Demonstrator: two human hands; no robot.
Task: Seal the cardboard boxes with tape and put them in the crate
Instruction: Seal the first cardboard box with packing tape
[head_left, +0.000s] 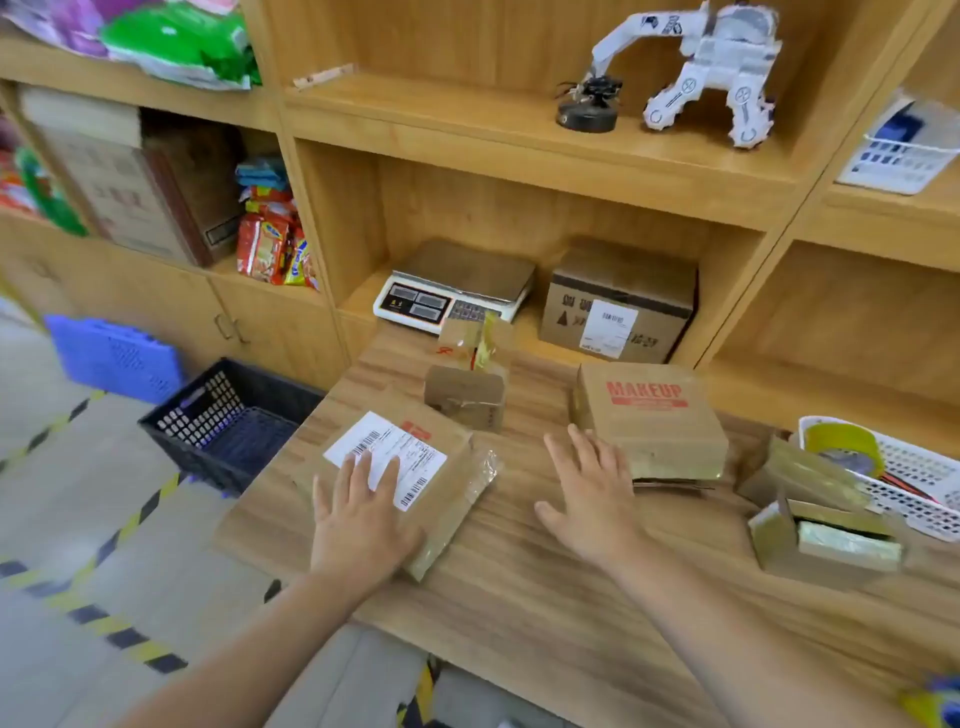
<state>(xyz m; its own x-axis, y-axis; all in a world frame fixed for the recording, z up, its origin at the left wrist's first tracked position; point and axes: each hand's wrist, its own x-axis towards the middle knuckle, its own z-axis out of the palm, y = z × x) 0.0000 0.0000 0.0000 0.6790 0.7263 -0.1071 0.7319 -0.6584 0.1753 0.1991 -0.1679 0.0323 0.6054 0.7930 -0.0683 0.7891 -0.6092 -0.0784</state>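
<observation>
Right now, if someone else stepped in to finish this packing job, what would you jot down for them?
Left hand open, pressing flat on the labelled box at the table's left edge. Right hand open, empty, near the MAKEUP box.
Tape roll sits in the white basket at right. Black crate on the floor, left of the table; no box shows in it.
Done: labelled box looks taped. Left: seal the open boxes at right, crate everything.

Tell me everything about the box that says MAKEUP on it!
The MAKEUP box is flat, brown cardboard with red letters printed on its closed top. Shiny tape covers its front side. It lies on the wooden table, with a thin piece of cardboard peeking out beneath its front edge. The right hand is spread open by its front left corner; whether it touches is unclear.
</observation>
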